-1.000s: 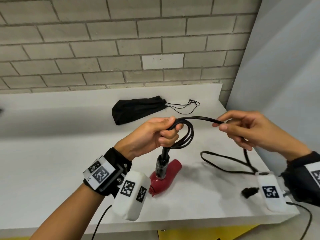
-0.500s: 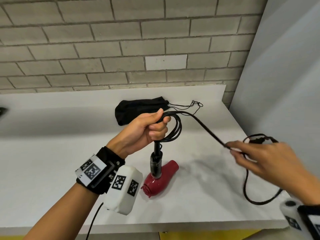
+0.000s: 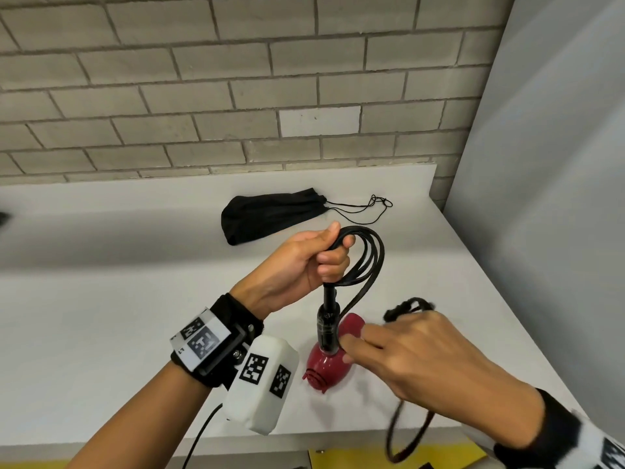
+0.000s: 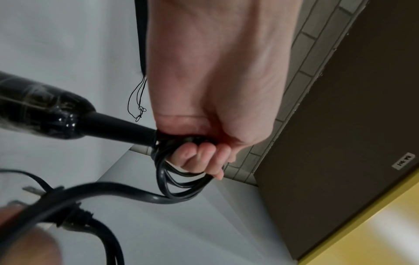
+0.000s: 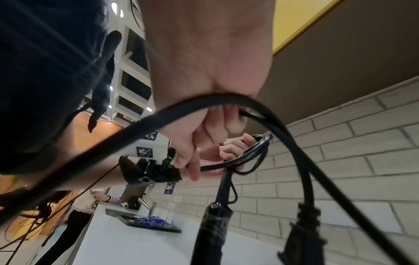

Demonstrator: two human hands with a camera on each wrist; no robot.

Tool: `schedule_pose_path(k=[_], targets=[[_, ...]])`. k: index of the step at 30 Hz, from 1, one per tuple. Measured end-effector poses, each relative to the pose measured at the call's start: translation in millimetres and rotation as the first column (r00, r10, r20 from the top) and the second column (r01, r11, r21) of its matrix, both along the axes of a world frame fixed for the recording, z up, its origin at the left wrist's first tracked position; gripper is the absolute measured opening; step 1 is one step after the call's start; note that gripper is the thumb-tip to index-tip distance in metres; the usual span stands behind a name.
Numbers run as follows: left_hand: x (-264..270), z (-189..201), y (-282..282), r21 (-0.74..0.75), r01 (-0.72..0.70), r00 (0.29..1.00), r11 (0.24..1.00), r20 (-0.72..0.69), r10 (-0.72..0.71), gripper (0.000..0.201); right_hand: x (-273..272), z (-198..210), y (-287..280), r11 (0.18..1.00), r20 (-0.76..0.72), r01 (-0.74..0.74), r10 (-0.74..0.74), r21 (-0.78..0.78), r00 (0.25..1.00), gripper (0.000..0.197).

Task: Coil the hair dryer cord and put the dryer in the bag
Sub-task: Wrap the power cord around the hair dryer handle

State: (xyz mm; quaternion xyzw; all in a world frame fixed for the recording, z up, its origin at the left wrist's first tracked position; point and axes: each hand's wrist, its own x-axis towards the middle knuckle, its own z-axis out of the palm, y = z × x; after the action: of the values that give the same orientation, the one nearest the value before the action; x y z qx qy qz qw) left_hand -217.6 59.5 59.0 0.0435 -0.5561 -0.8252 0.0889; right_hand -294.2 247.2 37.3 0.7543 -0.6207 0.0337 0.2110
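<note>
The red hair dryer (image 3: 326,368) stands nose-down on the white counter (image 3: 101,333), its black handle (image 3: 327,328) pointing up. My left hand (image 3: 333,262) grips several loops of the black cord (image 3: 370,258) just above the handle; the coil (image 4: 181,181) hangs from its curled fingers. My right hand (image 3: 358,346) is low beside the handle, fingers curled round the free cord (image 5: 226,102). The plug (image 5: 301,229) dangles from it, and a slack loop (image 3: 406,438) hangs below the counter edge. The black drawstring bag (image 3: 270,218) lies flat behind.
A brick wall (image 3: 236,96) backs the counter and a grey partition (image 3: 558,198) closes the right side. The bag's strings (image 3: 368,206) trail right. Yellow fronts (image 3: 439,451) show under the counter edge. Far left, a sink (image 5: 145,220) and another person (image 5: 75,211).
My right hand drew the cord out to the right, then swung back left and down to the dryer handle, carrying the plug end. The left hand kept its grip on the coil.
</note>
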Motion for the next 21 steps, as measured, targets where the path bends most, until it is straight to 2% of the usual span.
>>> schedule_pose_path(k=[2,4,8,11,13,15,17,19,21], targets=[[0.7,0.5,1.7,-0.014,-0.003,1.0,1.0,0.002,0.003,0.028,2.2,7.4,-6.2,1.0,0.017,-0.022,0.022,-0.011,1.0,0.021],[2.4,1.0,4.6,-0.031,-0.002,1.0,1.0,0.004,0.002,0.028,3.4,18.6,-11.7,0.997,0.032,-0.032,0.034,-0.065,0.999,0.008],[4.7,3.4,18.9,-0.108,0.031,0.999,0.994,0.019,-0.029,0.031,-1.3,42.3,-25.4,0.975,0.032,0.019,-0.013,-0.22,0.999,0.012],[5.0,6.7,22.7,-0.131,0.012,1.0,0.991,0.015,-0.01,0.044,-8.0,54.4,-33.1,0.955,0.109,0.057,-0.026,-0.29,0.994,0.014],[4.9,8.0,20.2,-0.203,0.008,0.999,0.979,0.045,0.001,0.058,-10.0,58.4,-36.8,0.946,0.153,0.052,-0.003,-0.319,0.988,0.013],[5.8,10.9,20.7,-0.248,0.007,0.996,0.969,0.085,0.015,0.062,-12.2,61.6,-39.1,0.945,0.244,0.092,-0.013,-0.315,0.97,0.012],[7.2,17.1,24.6,-0.266,0.011,0.992,0.964,0.122,0.023,0.059,-17.7,65.0,-40.7,0.945,0.313,0.159,-0.066,-0.285,0.948,0.031],[8.1,22.0,27.4,-0.338,0.024,0.992,0.941,0.125,0.019,0.058,-30.0,65.9,-41.1,0.958,0.388,0.17,-0.07,-0.229,0.919,0.04],[7.7,24.2,26.2,-0.403,0.058,0.993,0.914,0.117,-0.011,0.055,-43.7,67.8,-40.1,0.986,0.543,0.113,-0.027,-0.126,0.839,0.041]])
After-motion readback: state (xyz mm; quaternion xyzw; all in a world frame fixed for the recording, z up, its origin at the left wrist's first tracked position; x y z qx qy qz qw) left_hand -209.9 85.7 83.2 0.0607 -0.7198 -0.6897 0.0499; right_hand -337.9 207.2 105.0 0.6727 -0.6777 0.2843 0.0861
